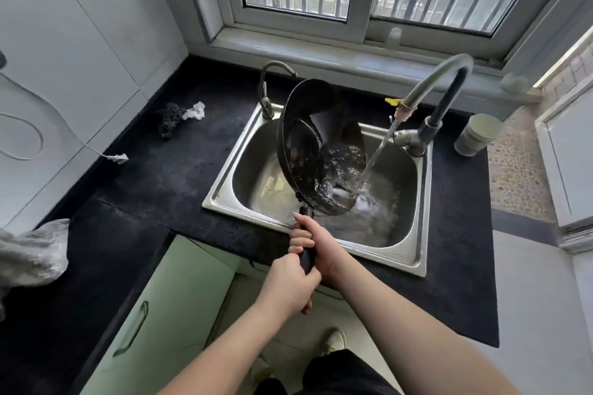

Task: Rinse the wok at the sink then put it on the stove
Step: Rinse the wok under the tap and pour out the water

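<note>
Taking the sink (221, 199) as my landmark and reading from its left: on the black desk (154, 183) to the left of it I see a dark scrubber with a white scrap (175, 117) near the back, a loose white cord end nearer me, and a grey cloth (32, 253) at the far left edge. At the sink's back left corner stands a small curved tap (268, 90). Over the basin itself I have the wok (321, 151), tipped steeply on edge with its open side facing right, its lower rim down near the basin floor, where water churns. My judgement is that I am in the rinsing step, well short of the stove, which I cannot see anywhere here. My left grip (288, 285) is clenched round the near end of the wok's handle, in front of the sink's near rim; my right grip (316, 242) is clenched round the same handle just ahead of it, thumb pointing along the handle toward the pan. Both forearms reach in from below, the right crossing from the lower right. At the sink's back right corner the tall faucet (439, 86) sends a slanting stream (375, 157) into the wok's bowl. Right of the sink a pale cup (476, 135) stands on the desk. Next, I reckon, the pan wants swirling and tipping out, then the tap shutting off, which would need one grip freed while the other bears the weight.
</note>
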`<state>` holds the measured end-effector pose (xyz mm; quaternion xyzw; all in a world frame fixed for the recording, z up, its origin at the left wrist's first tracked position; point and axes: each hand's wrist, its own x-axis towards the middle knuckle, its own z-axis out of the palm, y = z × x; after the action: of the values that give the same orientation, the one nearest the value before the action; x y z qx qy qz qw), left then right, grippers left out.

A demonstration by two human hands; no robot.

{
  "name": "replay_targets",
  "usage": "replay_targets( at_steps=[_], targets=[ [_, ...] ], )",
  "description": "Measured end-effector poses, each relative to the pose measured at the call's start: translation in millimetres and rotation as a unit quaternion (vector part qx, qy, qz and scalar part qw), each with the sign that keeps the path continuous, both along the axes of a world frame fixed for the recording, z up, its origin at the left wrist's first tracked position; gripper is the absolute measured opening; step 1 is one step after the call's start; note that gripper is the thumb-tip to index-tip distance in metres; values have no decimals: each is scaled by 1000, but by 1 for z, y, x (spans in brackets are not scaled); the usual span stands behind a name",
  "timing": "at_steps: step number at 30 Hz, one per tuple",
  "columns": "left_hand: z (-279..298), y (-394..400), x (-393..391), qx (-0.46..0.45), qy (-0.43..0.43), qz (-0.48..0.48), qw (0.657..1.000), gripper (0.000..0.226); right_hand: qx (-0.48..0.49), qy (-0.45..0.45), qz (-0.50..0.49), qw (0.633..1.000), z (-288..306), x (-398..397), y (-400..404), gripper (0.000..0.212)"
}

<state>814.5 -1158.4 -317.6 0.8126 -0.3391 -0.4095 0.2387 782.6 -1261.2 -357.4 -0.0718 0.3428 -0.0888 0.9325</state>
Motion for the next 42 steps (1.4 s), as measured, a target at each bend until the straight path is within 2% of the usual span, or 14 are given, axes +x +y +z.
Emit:
replay_targets(
  at_steps=[12,18,26,34,42],
  targets=[
    [-29,-20,-13,-65,-27,29,997,27,-118,50,60,990,4,-5,-28,38],
    [-27,-26,-22,-76,33,45,996,25,-125,73,57,988,3,-12,-35,37],
    [-21,-26,-33,-69,91,69,991,25,-85,101,41,990,-3,-22,-31,35],
    [-12,-24,-38,-66,140,63,986,27,-98,137,36,985,4,-29,-27,33],
    [3,-23,-31,-52,270,125,953,12,-66,138,7,988,21,-28,-17,30]
  ],
)
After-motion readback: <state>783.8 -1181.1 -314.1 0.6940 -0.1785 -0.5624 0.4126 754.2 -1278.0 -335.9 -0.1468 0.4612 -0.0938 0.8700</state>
